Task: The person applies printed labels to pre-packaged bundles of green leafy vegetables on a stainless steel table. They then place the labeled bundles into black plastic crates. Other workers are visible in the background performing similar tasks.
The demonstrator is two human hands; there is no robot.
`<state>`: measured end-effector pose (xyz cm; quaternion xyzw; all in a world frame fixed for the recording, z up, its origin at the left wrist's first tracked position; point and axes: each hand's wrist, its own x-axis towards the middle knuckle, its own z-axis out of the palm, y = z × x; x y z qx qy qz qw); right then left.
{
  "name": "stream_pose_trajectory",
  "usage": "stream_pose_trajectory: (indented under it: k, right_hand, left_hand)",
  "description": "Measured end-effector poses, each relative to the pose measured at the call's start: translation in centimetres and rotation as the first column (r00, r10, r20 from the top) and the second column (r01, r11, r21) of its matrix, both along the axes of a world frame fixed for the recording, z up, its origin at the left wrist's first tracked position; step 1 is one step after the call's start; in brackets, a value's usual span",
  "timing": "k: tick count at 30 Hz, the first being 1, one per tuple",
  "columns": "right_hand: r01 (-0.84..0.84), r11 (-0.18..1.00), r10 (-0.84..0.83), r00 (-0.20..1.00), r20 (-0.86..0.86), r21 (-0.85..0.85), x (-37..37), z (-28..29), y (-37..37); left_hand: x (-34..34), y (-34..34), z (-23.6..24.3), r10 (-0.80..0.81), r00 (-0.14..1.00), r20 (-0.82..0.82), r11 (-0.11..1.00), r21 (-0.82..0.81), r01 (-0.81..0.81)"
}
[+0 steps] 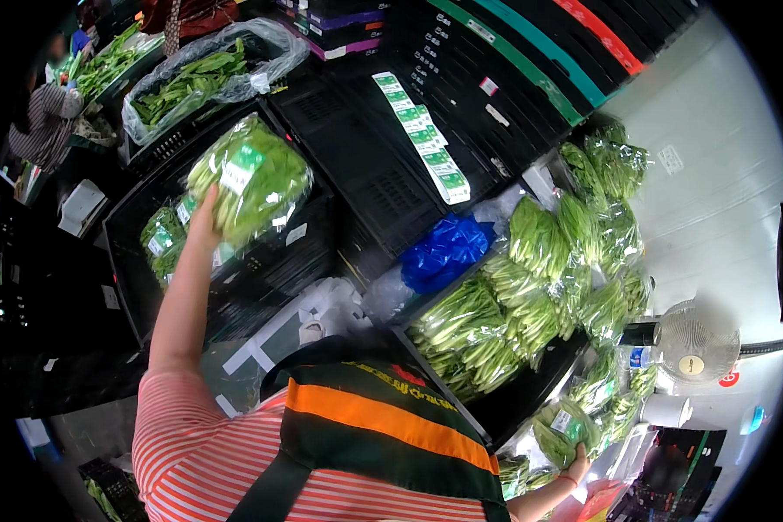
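Note:
My left hand [205, 216] grips a clear bag of leafy greens [274, 178] with a green and white label, above a black crate [300, 278]. Other labelled bags of greens [161, 237] lie inside that crate, partly covered by my arm. Far to the lower right, my right hand [576, 468] is closed around the edge of another labelled bag of leafy greens [552, 428]. That bag is near more bagged greens, and some of my fingers are hidden.
A strip of labels [422, 139] lies on a black crate surface. Right of it are blue plastic [448, 252], a crate of bagged greens [461, 326] and a fan [692, 344]. Stacked crates [505, 61] rise behind. A lined crate [274, 56] and another person [43, 126] are far left.

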<state>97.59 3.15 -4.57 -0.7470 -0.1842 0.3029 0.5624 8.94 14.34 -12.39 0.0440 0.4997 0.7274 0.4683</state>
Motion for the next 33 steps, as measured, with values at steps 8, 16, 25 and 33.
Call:
stream_pose_trajectory:
  k: [8, 16, 25, 33]
  right_hand:
    - [-0.421, 0.898, 0.44, 0.849, 0.293, -0.13, -23.9, 7.1, 10.2]
    - [-0.983, 0.079, 0.98, 0.107, 0.168, 0.163, -51.9, 4.3, 15.4]
    - [-0.969, 0.149, 0.976, 0.112, 0.185, -0.199, -41.8, 0.1, 10.0]
    - [-0.111, 0.842, 0.454, 0.675, 0.582, -0.529, -18.2, -0.2, -2.9]
  left_hand:
    - [13.4, 4.8, 1.1, -0.649, 0.681, -0.34, 0.7, 0.083, 0.709]
    - [12.4, -1.0, 0.3, -0.566, 0.819, 0.097, 0.814, 0.224, 0.536]
    - [-4.5, 2.7, -6.8, -0.314, 0.832, -0.458, 0.866, -0.497, 0.053]
    - [29.8, 0.6, 20.8, -0.266, 0.299, -0.916, 0.008, 0.308, 0.951]
